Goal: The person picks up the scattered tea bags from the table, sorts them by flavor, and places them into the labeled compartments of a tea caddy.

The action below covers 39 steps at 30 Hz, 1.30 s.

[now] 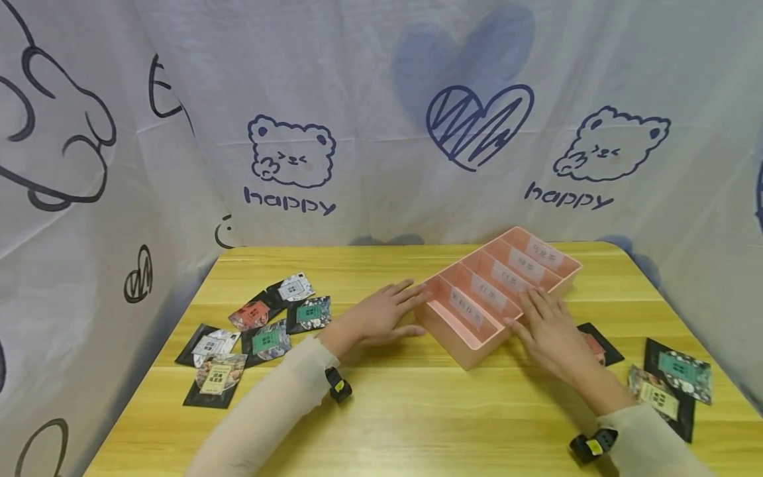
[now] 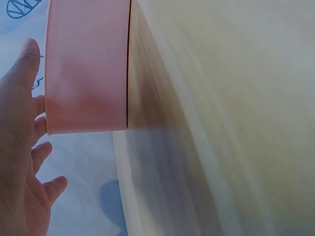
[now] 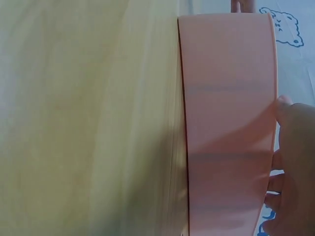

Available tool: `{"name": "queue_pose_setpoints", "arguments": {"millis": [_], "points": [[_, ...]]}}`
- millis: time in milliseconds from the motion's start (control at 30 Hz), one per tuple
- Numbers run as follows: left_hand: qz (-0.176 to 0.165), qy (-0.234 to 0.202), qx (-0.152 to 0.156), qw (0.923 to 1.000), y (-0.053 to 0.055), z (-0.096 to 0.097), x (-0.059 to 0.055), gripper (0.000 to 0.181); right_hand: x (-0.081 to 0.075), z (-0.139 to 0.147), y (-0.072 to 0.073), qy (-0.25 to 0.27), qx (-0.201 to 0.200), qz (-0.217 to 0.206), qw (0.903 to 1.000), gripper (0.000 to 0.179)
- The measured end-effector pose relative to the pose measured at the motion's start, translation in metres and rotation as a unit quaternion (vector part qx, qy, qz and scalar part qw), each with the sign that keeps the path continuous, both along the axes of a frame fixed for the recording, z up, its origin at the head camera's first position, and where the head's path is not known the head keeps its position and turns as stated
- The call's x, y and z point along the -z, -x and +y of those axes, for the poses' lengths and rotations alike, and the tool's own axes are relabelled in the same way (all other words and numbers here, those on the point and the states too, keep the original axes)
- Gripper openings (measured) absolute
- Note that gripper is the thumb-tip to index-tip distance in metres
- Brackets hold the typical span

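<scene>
A pink divided box (image 1: 462, 346) stands at an angle on the table, its compartments marked with handwritten white labels. At its left end is my left hand (image 1: 378, 315), fingers stretched toward the rim with the fingertips right at it; the left wrist view shows the thumb spread apart from the fingers. My right hand (image 1: 551, 334) rests along the near right side of the box, its extended fingers lying over the top edge. The right wrist view has the thumb and fingertips of that hand at the rim of the box's long wall (image 3: 229, 123). Neither hand's fingers curl round anything.
On the left of the wooden table (image 1: 381, 424) lie several dark sachets with coloured labels, among them a yellow-labelled one (image 1: 217, 379). Right of the box are a red-labelled sachet (image 1: 598, 346), partly behind my right hand, a green-labelled one (image 1: 682, 372) and a yellow-labelled one (image 1: 658, 397).
</scene>
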State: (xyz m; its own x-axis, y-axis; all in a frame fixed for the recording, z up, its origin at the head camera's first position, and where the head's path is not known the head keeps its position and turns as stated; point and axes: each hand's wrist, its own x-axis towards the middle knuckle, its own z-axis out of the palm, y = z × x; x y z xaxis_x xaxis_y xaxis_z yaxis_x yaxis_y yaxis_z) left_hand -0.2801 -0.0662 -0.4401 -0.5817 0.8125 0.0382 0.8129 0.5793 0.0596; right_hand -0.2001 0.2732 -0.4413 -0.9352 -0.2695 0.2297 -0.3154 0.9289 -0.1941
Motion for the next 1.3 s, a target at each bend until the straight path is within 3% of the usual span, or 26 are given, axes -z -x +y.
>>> {"name": "queue_pose_setpoints", "arguments": {"millis": [333, 567, 733, 967, 1300], "points": [[0.0, -0.001, 0.005, 1.0, -0.018, -0.013, -0.001, 0.077, 0.001, -0.014, -0.012, 0.015, 0.016, 0.012, 0.9997, 0.073], [0.013, 0.003, 0.018, 0.9997, -0.032, -0.023, -0.004, 0.077, 0.0, -0.023, -0.018, 0.033, 0.021, -0.012, 0.9992, 0.078], [0.016, -0.005, 0.031, 0.9994, -0.034, -0.028, -0.005, 0.072, -0.001, -0.025, -0.022, 0.04, 0.011, -0.027, 0.9987, 0.077], [-0.001, -0.055, 0.044, 0.9976, -0.017, -0.019, -0.01, 0.065, -0.005, -0.025, -0.027, 0.048, 0.011, -0.039, 0.998, 0.075], [-0.073, -0.078, -0.007, 0.9943, 0.022, 0.009, -0.014, 0.062, -0.006, -0.026, -0.028, 0.057, 0.011, -0.041, 0.9975, 0.078]]}}
